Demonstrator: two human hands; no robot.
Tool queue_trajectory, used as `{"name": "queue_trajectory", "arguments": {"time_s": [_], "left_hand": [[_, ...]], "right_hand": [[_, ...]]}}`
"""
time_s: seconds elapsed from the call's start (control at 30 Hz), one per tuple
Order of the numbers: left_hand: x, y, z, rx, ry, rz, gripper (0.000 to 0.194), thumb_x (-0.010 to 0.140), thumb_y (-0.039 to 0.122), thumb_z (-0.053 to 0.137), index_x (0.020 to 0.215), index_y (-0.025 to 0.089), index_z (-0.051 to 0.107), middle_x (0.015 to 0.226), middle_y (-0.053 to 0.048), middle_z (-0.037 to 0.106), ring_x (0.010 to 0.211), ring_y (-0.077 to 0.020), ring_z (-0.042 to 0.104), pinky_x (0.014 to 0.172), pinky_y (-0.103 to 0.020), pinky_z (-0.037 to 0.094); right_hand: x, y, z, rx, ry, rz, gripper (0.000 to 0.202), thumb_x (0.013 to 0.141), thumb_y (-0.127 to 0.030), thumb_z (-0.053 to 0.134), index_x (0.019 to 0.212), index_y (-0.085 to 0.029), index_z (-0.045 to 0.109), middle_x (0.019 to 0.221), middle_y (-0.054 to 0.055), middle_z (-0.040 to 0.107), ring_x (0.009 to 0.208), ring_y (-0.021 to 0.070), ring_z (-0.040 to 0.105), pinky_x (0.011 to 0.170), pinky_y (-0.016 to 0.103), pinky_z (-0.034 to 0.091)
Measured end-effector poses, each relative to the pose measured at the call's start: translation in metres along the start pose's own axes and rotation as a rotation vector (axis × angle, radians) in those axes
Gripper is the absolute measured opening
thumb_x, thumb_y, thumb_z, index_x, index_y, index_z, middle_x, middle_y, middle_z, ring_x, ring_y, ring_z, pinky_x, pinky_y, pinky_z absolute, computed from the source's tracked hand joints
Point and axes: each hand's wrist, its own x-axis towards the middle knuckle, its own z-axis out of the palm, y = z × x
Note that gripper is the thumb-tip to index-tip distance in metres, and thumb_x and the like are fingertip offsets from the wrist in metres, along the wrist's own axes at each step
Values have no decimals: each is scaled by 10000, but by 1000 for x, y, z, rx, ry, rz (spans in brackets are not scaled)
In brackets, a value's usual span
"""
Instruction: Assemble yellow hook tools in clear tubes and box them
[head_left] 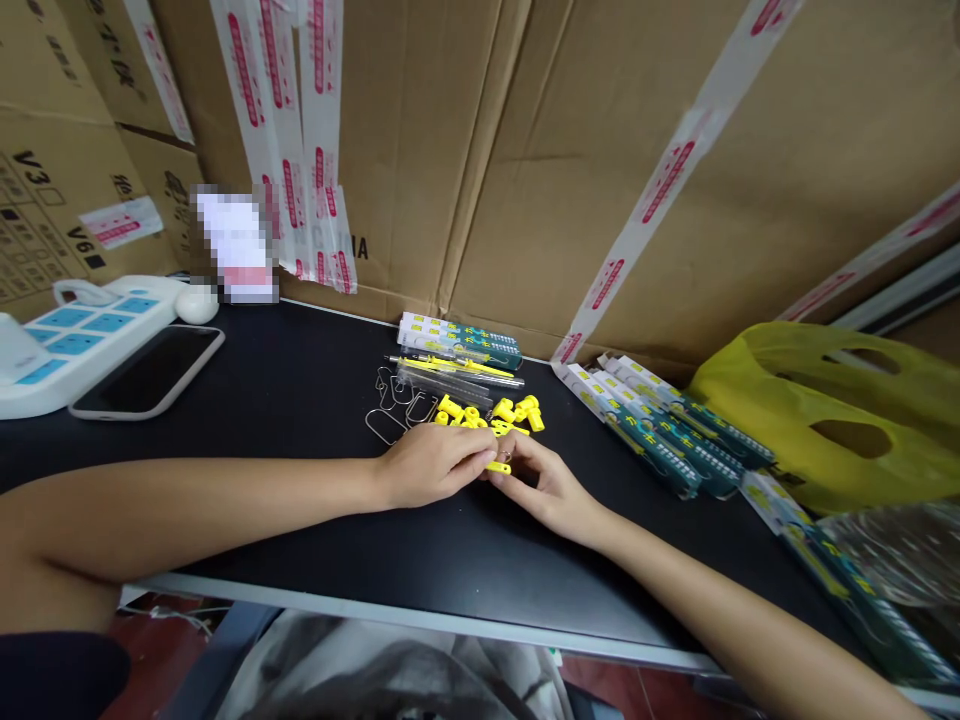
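Note:
My left hand [442, 462] and my right hand [541, 485] meet over the middle of the black table, fingers closed around a small yellow plastic part [498, 467]. A bit of thin metal wire shows between the fingertips. Just behind my hands lie several loose yellow plastic pieces [529, 410], some partly hidden by my left hand. Bent metal wire hooks [388, 425] rest to their left. Farther back are clear plastic tubes [450, 383], thin yellow sticks [472, 367] and a white and green box [457, 338].
Several white and green packages [652, 430] lie at the right, beside a yellow plastic bag [817, 400]. A phone [150, 373] and a white power strip [82, 335] sit at the left. Cardboard [420, 150] stands behind the black table [420, 570].

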Motion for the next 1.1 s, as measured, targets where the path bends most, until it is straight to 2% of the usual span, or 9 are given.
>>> {"name": "queue_trajectory", "arguments": {"time_s": [0.13,0.27,0.47,0.6,0.73,0.83,1.0,1.1], "left_hand": [[0,-1,1,56,-24,-5,190,937,221,360,848,183,523,767,11,630,687,-129,591,595,-228,355],[-1,1,1,77,-81,-19,196,945,290,368,914,196,537,841,14,651,749,-143,616,607,-231,376],[-1,1,2,100,-89,-98,227,929,387,417,975,196,531,922,-5,656,833,-158,625,658,-234,408],[0,-1,3,112,-94,-108,248,946,386,383,907,190,530,889,-4,658,821,-159,626,641,-234,397],[0,-3,4,118,-89,-106,195,944,317,389,877,185,516,860,0,651,795,-157,624,622,-237,383],[0,-3,5,141,-83,-114,143,928,272,408,876,183,507,871,1,650,799,-156,624,629,-237,384],[-1,0,4,224,-134,-126,177,929,276,382,884,183,525,886,-6,657,806,-161,627,620,-237,392],[0,2,3,261,-165,-101,237,932,342,369,908,183,542,909,-17,662,816,-171,630,625,-241,403]], "right_hand": [[2,2,-2,-32,33,10,127,833,-253,583,790,-203,474,736,-22,472,661,120,451,619,252,392],[3,3,-3,62,73,50,166,783,-213,622,773,-201,457,699,-39,476,614,98,461,577,229,393],[6,4,-5,219,85,216,254,739,-346,686,760,-189,488,624,-21,591,513,89,518,458,197,398],[8,5,-8,207,84,235,292,697,-405,723,744,-176,548,635,-9,608,502,83,515,448,198,408],[9,1,-17,150,72,174,269,759,-421,667,802,-176,567,685,4,617,527,88,518,459,208,416],[9,-1,-25,78,41,160,252,805,-406,626,769,-171,544,689,11,614,548,89,512,490,214,423],[6,4,-26,14,-26,166,252,850,-395,575,754,-172,508,638,-5,573,556,96,500,520,222,418],[0,8,-23,-43,-48,145,233,890,-359,526,752,-174,493,624,-15,549,565,95,485,547,226,401]]}}
